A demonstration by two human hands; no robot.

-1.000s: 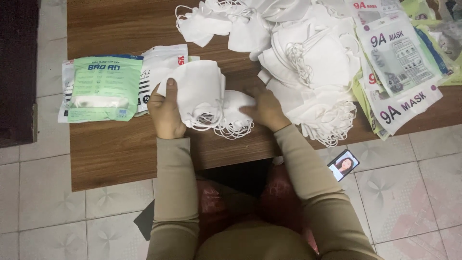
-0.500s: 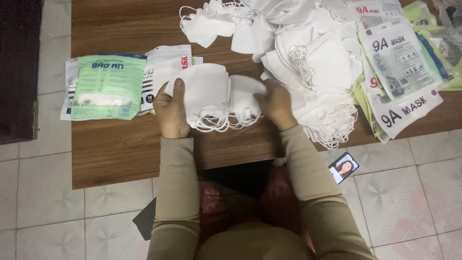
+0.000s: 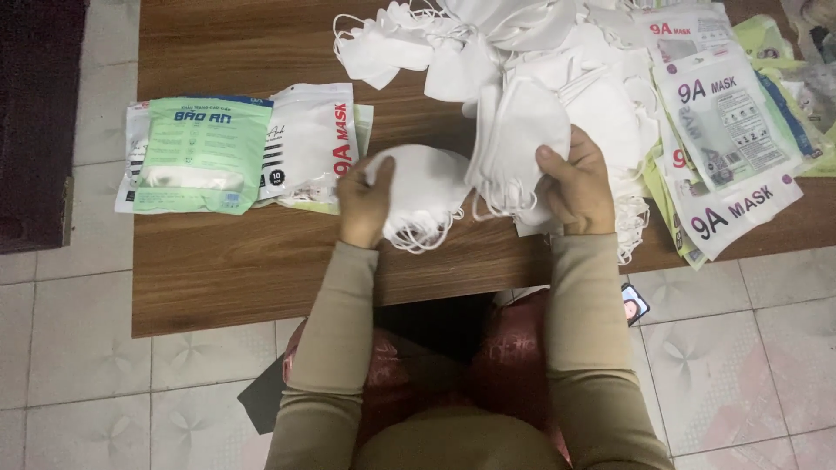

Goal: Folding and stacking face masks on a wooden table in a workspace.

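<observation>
A: Left hand (image 3: 366,204)?
B: Fingers clasp a stack of white masks (image 3: 422,187), near edge of the wooden table (image 3: 218,278). Stack is domed; ear loops hang off its near side.

A: Right hand (image 3: 575,187)?
B: Thumb and fingers pinch a second batch (image 3: 522,130), folded flat, held upright just right of the stack.

A: Surroundings?
B: Loose white pile (image 3: 522,35) far and right. Green packet (image 3: 200,157) and white pouch (image 3: 309,144) left; printed bags (image 3: 723,113) far right.
</observation>
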